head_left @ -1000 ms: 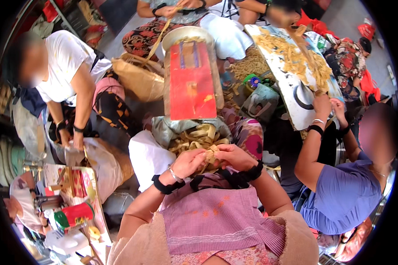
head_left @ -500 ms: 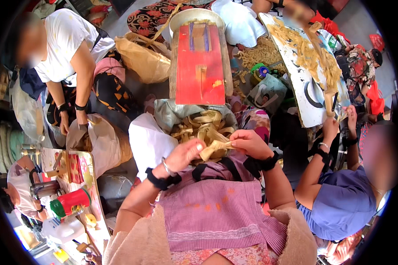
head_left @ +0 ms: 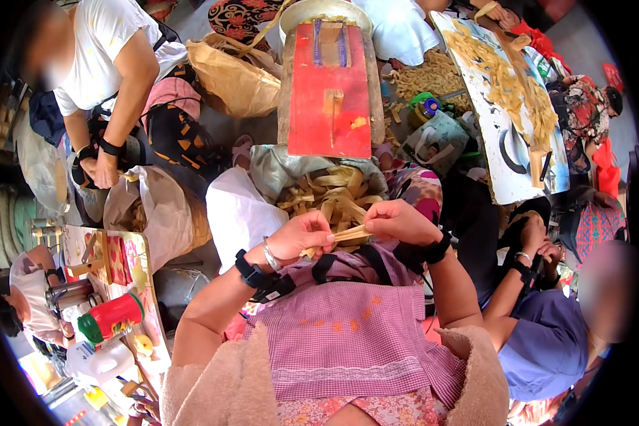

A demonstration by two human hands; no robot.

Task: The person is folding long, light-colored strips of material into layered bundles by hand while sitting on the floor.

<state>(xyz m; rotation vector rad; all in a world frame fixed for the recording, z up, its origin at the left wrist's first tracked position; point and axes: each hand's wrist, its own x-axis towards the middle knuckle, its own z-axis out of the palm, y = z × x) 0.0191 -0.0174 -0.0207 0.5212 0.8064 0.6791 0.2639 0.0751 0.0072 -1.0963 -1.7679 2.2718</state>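
A tan, flat strip [head_left: 349,233] is stretched between my two hands above my lap. My left hand [head_left: 303,236] pinches it near one end, and a short piece pokes out below the fingers. My right hand [head_left: 399,221] pinches the other end between thumb and fingertips. Just beyond my hands, a grey-lined sack [head_left: 264,175] holds a tangled heap of similar tan strips [head_left: 337,186]. What the strips are made of, I cannot tell.
Past the sack stands a red board [head_left: 326,106] with a small wooden block, its far end at a white basin [head_left: 324,10]. At right, a white board [head_left: 505,181] carries more strips. A person in white [head_left: 117,53] sits left, another in blue [head_left: 546,348] right.
My left fingers have closed on the strip, which is now drawn narrow and straight between both hands. The person at right has lowered their hands from the white board.
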